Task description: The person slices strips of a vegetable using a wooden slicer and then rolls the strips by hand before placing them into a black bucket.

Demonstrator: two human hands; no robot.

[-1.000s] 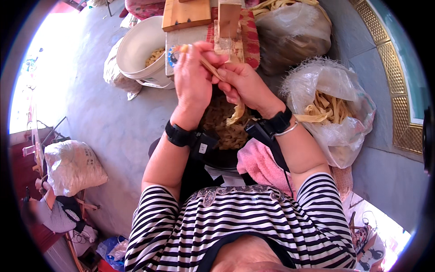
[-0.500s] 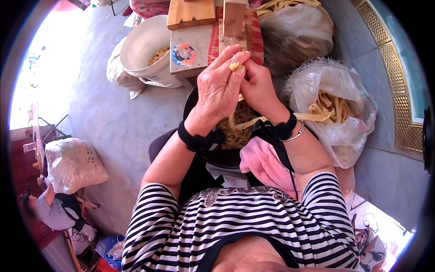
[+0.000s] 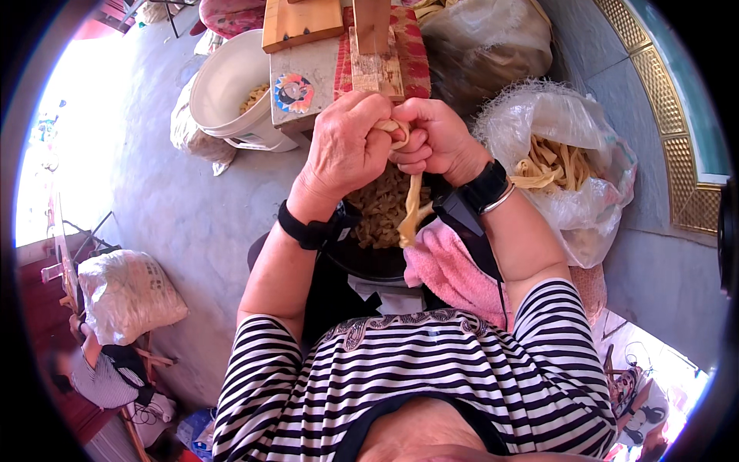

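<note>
Both hands are curled tight and held close together just off the near edge of the bench [image 3: 312, 71], towards its near-right corner. Between them they grip a pale yellow strip [image 3: 413, 202]. The left hand [image 3: 349, 142] has its fingers folded around one part of it, and the right hand [image 3: 437, 142] pinches it with thumb and bent fingers. A small loop of the strip shows in the gap between the two fists, while a longer tail hangs below the right hand, over a dark tub [image 3: 368, 268] of short yellowish pieces [image 3: 373, 214]. The tail's lower end comes down beside a pink towel [image 3: 456, 271]; whether it forks or merely folds there, I cannot tell.

On the bench, a round sticker [image 3: 294, 93] sits by the near-left corner, a red patterned cloth [image 3: 412, 54] covers the right side, and a wooden block [image 3: 372, 29] stands on the cloth. Left of the bench is a white bucket [image 3: 219, 85]. To the right of the right hand, an open whitish bag [image 3: 596, 208] holds more yellow strips [image 3: 556, 165].
</note>
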